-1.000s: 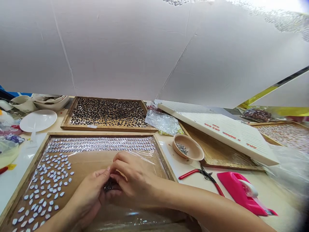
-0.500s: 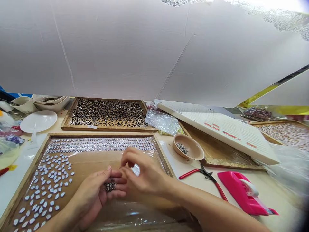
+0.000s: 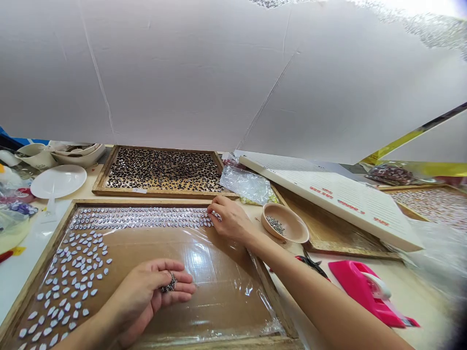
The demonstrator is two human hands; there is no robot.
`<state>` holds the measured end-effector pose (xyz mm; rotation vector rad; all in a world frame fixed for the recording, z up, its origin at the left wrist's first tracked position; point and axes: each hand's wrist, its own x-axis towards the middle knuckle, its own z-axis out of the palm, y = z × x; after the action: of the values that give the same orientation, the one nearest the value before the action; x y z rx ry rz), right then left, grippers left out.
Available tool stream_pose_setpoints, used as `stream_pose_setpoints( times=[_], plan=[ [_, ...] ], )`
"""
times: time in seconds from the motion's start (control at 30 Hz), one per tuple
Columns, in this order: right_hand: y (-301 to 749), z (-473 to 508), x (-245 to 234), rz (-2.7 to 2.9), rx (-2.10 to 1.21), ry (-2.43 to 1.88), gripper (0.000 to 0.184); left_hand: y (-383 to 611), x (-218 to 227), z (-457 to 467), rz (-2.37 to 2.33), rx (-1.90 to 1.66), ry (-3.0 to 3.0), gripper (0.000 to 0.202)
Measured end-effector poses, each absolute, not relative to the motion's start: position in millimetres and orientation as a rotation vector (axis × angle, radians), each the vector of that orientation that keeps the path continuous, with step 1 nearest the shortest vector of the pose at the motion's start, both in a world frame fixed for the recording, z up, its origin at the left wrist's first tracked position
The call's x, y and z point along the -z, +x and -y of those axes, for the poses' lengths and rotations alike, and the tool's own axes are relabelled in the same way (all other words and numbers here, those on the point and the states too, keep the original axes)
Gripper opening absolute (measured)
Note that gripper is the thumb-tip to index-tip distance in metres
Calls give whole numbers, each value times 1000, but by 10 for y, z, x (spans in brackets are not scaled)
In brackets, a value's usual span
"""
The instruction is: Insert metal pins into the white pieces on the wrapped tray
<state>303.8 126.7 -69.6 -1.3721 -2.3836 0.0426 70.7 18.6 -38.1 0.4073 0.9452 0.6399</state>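
My left hand [image 3: 146, 287] is palm up above the wooden-framed tray [image 3: 272, 287], cupping a small pile of thin metal pins [image 3: 170, 283] against its fingers. At the tray's far right, my right hand [image 3: 231, 221] has its fingertips pinched together, touching the end of the rows of small white pieces [image 3: 146, 217]. Whatever sits in that pinch is hidden. Loose white leaf-shaped pieces [image 3: 84, 265] are scattered over the tray's left side. Clear plastic film covers the brown surface.
A small bowl [image 3: 297, 226] with metal bits, red-handled pliers [image 3: 312, 264] partly behind my forearm, and a pink tape dispenser [image 3: 365, 291] lie right. Behind stands a tray of dark bits [image 3: 160, 170]. A white foam board [image 3: 328, 194] leans over another tray. A white plate [image 3: 60, 181] is left.
My right hand has moved from beside my left fingers up and right to the end of the rows. The left hand stays nearly in place, still holding the pins.
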Motion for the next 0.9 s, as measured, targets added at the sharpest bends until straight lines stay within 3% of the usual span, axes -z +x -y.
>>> stream_pose_setpoints(
  times=[0.9],
  plan=[
    [3029,-1294,766,2503,105,-1395,19,716,383,-185,-956,-606,429,19]
  ],
)
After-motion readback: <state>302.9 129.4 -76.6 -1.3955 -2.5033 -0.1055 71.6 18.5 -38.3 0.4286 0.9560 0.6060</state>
